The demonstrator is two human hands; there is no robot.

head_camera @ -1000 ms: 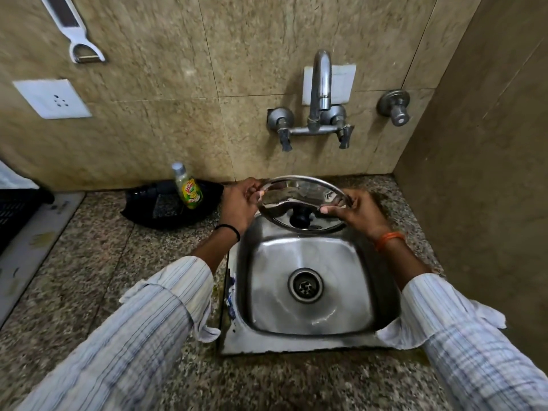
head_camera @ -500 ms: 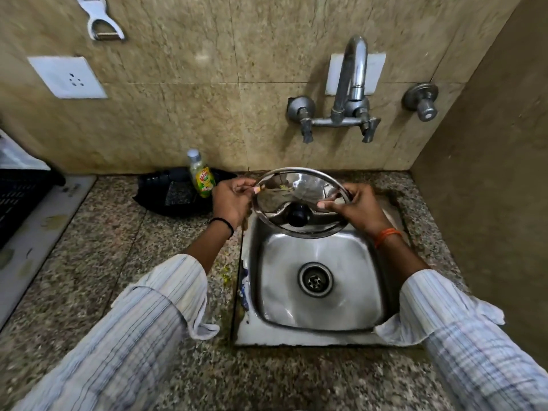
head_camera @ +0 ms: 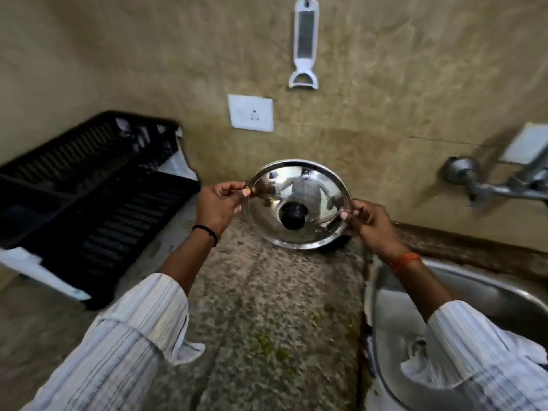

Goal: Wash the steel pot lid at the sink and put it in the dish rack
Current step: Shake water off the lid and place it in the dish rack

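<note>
The round steel pot lid (head_camera: pixel 308 185) with a black knob hangs in the air above the granite counter, tilted with its knob side toward me. My left hand (head_camera: pixel 218 204) pinches its left rim and my right hand (head_camera: pixel 367 222) pinches its right rim. The black slatted dish rack (head_camera: pixel 98 185) stands at the left on the counter, apart from the lid. The steel sink (head_camera: pixel 504 292) lies at the lower right, under my right forearm.
The speckled granite counter (head_camera: pixel 267 307) runs between rack and sink, with yellowish specks near the sink edge. A wall tap (head_camera: pixel 504 185) juts out at the right. A white socket plate (head_camera: pixel 251 113) and a hanging white peeler (head_camera: pixel 305 46) are on the wall.
Both hands have carried the lid out of the sink area and leftward over the counter. The view has swung left, so the dish rack now shows and the sink sits at the right edge.
</note>
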